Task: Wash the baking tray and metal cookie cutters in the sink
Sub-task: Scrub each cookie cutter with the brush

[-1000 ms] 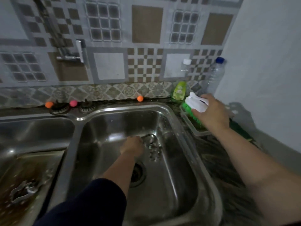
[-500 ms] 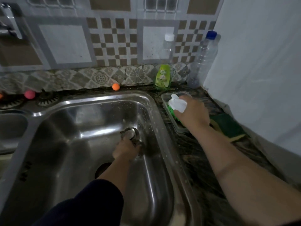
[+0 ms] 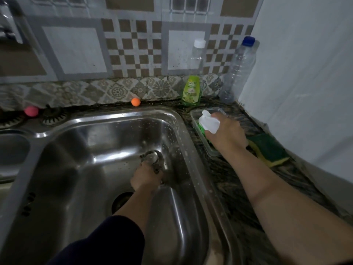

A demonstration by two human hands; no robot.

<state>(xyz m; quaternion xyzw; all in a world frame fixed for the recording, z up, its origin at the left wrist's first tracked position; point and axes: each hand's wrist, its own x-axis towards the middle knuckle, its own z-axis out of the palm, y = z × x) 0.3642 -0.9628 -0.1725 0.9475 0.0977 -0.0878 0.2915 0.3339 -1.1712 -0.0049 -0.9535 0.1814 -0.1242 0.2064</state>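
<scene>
Steel sink [image 3: 80, 142]: left hand [image 3: 146, 176] grips metal cookie cutters [image 3: 152, 159] in basin; right hand [image 3: 226, 134] grasps white-handled brush [image 3: 209, 124] in clear tray [image 3: 194, 116], far right counter.

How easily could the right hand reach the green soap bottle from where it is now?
Probably easily. The right hand grips a white brush over the clear tray, and the soap bottle stands just behind that tray with nothing between. It would have to put the brush down first.
</scene>
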